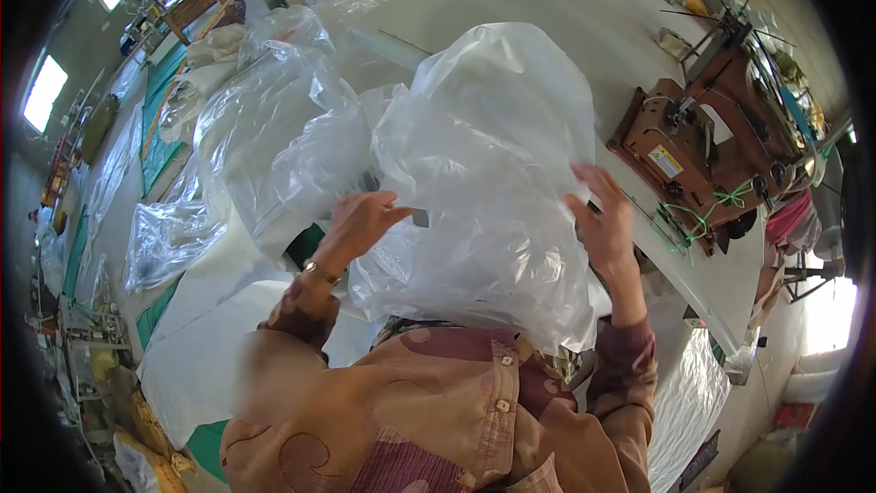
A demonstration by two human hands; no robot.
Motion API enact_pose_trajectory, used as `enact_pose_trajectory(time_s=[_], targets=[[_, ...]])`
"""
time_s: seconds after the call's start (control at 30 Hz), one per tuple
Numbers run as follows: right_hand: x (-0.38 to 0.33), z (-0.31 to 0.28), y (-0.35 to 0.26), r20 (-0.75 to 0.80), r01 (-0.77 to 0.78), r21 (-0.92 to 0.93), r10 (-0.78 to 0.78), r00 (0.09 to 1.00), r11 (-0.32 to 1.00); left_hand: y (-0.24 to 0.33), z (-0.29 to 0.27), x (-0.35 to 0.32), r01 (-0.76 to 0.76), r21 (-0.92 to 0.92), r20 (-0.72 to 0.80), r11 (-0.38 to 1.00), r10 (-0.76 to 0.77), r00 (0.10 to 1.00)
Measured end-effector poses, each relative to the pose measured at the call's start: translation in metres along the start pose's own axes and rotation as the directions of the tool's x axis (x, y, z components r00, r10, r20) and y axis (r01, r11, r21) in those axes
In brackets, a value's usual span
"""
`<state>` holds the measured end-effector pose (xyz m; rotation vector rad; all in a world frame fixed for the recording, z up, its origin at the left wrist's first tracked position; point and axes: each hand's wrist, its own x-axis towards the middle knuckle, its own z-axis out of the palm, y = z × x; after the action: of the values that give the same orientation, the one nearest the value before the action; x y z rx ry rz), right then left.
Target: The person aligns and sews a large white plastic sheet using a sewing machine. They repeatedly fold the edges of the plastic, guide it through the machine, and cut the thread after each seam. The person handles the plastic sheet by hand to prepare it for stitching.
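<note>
A patterned brown shirt front (438, 420) fills the near edge, and above it both hands grasp a big clear plastic bag (488, 173) held up over the near edge of the pale table (584, 46). The left hand (360, 224) pinches the bag's left side, the right hand (607, 219) clasps its right side. A brown sewing machine (698, 151) sits at the table's right edge; more clear plastic (265, 128) is heaped at its left.
</note>
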<state>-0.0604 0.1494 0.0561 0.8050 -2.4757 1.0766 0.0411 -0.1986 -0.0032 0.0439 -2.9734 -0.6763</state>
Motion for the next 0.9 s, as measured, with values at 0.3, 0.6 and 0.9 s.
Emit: enact_pose_trajectory(time_s=[0.3,0.6,0.9], targets=[[0.052,0.114,0.014,0.121,0.259,-0.005,-0.256,0.959,0.966,-0.006,0.059,0.015,0.063,-0.623,0.019,0.779,-0.066,0.998],[-0.009,0.012,0.047,-0.158,0.041,0.941,0.327,0.932,0.337,-0.031,0.05,0.008,0.131,-0.528,-0.031,0.839,-0.173,0.984],[-0.056,-0.029,0.079,-0.309,0.128,0.919,0.48,0.821,0.372,-0.072,0.094,0.045,0.132,-0.754,-0.317,0.643,-0.533,0.785]])
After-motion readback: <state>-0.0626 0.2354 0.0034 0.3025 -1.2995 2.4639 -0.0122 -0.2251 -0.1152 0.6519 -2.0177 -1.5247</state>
